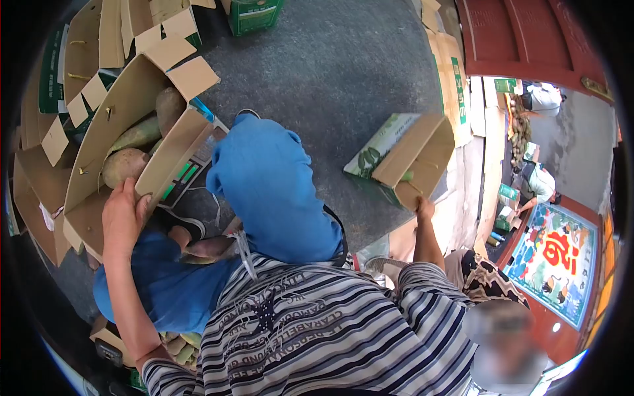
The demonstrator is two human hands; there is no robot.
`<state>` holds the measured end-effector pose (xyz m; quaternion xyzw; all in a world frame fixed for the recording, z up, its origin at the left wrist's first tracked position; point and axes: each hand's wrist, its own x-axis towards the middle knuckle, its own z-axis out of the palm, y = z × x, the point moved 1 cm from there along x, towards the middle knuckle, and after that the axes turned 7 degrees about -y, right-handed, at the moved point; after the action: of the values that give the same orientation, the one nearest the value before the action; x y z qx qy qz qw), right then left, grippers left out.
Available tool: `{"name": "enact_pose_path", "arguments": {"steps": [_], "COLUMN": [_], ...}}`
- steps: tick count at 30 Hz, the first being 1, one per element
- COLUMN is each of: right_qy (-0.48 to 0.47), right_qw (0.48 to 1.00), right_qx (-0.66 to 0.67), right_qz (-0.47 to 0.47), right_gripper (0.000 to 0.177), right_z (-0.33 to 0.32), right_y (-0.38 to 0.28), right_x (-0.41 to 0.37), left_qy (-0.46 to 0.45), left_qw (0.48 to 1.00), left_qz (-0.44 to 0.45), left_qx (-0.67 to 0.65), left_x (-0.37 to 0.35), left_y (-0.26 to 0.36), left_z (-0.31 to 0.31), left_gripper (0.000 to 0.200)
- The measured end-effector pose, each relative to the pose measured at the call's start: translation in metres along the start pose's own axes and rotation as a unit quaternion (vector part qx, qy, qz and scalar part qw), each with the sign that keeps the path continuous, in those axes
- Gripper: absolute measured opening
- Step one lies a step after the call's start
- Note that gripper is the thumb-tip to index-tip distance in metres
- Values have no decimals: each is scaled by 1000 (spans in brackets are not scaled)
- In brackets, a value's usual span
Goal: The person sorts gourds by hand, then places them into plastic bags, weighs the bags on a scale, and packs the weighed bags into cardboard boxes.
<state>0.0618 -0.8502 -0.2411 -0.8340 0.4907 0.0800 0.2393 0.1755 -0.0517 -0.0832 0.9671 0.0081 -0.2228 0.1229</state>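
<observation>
My left hand (125, 210) rests at the near rim of an open cardboard box (92, 173), its fingers on a round pinkish root vegetable (124, 166). Longer greenish and brownish roots (139, 133) lie beside it in the box. On the right, my right hand (424, 208) is closed on the lower corner of a smaller tilted box (422, 155) with a green leaf print. Short green and yellowish pieces show inside that box. Between the two boxes are blue-trousered knees (264, 185).
More open boxes (82, 39) crowd the upper left, and a green box (254, 14) stands at the top. Reddish roots (210, 248) lie by a shoe. A person (505, 343) is close at lower right; two people (541, 181) are farther off beside piled produce.
</observation>
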Motion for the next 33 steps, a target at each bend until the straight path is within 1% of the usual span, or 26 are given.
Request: {"name": "enact_pose_path", "arguments": {"steps": [2,4,5,6,7,8,9,10,12,13,14,15,16,17,19,21,23,26,29,33], "right_qy": [14,-64,-106,-147,-145,-130,-25,83,113,111,58,44,3,-46,-117,-163,-201,-206,-192,-194], "right_qw": [995,989,984,977,980,951,939,908,908,892,892,874,853,815,757,699,626,550,503,508], "right_qx": [71,66,82,96,-92,-274,-341,-399,-321,-289,-264,-210,-149,-115,-75,-75,-52,-37,-23,-65], "right_qz": [63,118,120,121,95,63,-20,-101,-245,-330,-363,-437,-499,-566,-639,-692,-751,-808,-842,-837], "right_gripper": [29,28,29,30,29,28,27,28,29,30,25,23,21,18,15,15,12,11,11,11], "right_z": [-11,-19,-24,-25,-31,-44,-49,-51,-48,-37,-25,-5,11,25,48,60,64,76,96,103], "right_y": [14,36,50,49,41,11,-16,-41,-125,-176,-225,-268,-320,-360,-413,-445,-463,-478,-483,-482], "right_x": [-20,-25,-24,-25,-19,-28,-30,-29,-35,-47,-68,-88,-136,-180,-259,-321,-371,-409,-426,-431], "left_qy": [5,0,-4,-7,-18,-29,-18,-7,2,1,1,-3,-7,-14,-19,-29,-14,-24,-22,-15], "left_qw": [1000,1000,1000,1000,1000,999,1000,1000,1000,1000,1000,1000,1000,1000,1000,999,999,1000,999,1000], "left_qz": [10,-3,-7,-11,-17,-19,-13,-3,5,4,3,3,3,3,4,6,7,-9,-29,-22], "left_qx": [5,13,12,9,9,7,4,2,-5,-9,-13,-12,-9,-5,-10,-25,-32,-18,-4,-9], "left_x": [-1,-3,-4,-4,-5,-6,-6,-6,-6,-7,-7,-7,-6,-7,-7,-8,-13,-14,-16,-21], "left_y": [1,2,1,1,2,2,0,-2,-4,-2,-2,-4,-7,-10,-17,-22,-23,-31,-34,-36], "left_z": [2,-1,-2,-3,-5,-6,-4,-1,-2,-3,-4,-3,-1,2,8,9,5,10,6,4], "left_gripper": [34,34,34,35,34,34,34,34,34,34,34,35,35,35,35,35,35,40,47,46]}}
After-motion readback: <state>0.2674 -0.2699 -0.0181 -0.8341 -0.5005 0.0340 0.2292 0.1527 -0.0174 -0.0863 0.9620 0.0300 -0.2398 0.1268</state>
